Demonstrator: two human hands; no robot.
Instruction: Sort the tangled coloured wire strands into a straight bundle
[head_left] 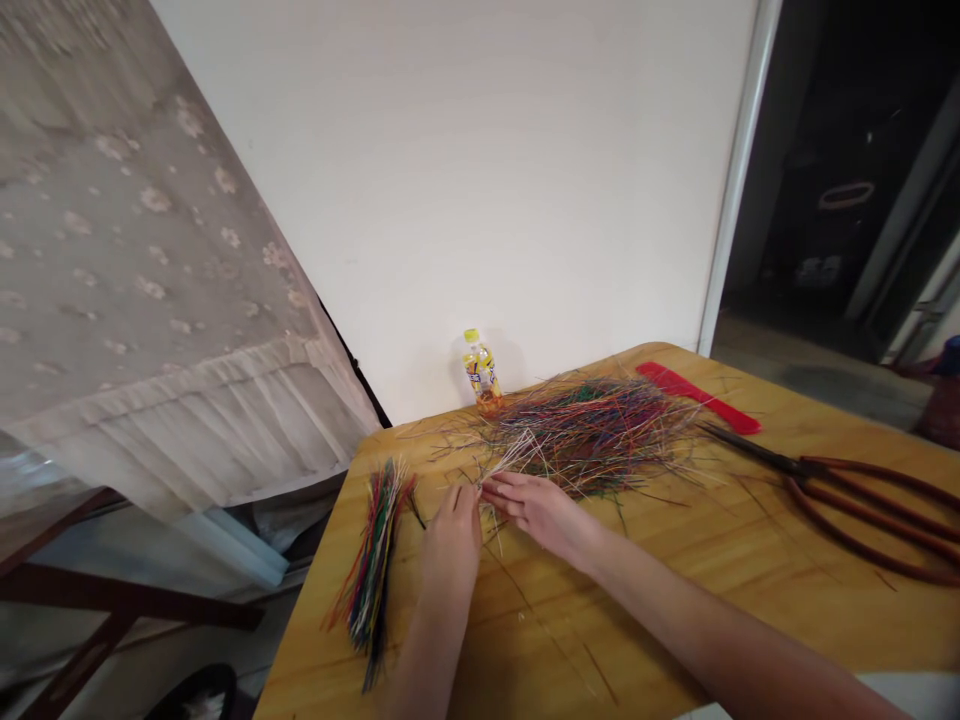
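Left fingers: your left hand (454,528) has its fingers (471,492) curled in and closed on the base of the small bunch of pale strands (514,458).
Right fingers: your right hand (541,508) has its fingers (501,488) stretched out side by side toward the left hand. The tips touch the base of the same bunch. You cannot tell from here whether they pinch it.
Hands together: the two sets of fingertips meet just above the counter (675,590), and your forearms come in from the lower edge and the lower right.
Small bunch: it fans up and to the right from your fingertips, and its far ends reach the near edge of the loose pile.
Loose pile: a wide tangle of coloured strands (600,428) lies just beyond your right hand, with stray strands spread around it.
Sorted bundle: a bundle of coloured strands (373,565) lies lengthwise near the counter's left edge, just beside your left hand but apart from it.
Bottle: a small bottle with a yellow cap (482,372) stands upright at the back of the counter against the white wall (487,180), touching the far edge of the loose pile.
Comb: a red comb (697,396) lies flat behind the pile, to its right.
Scissors: large scissors with reddish-brown handles (847,495) lie on the right of the counter, blades pointing toward the pile, well apart from your hands.
Left of the counter: a pale patterned cloth (150,300) hangs there.
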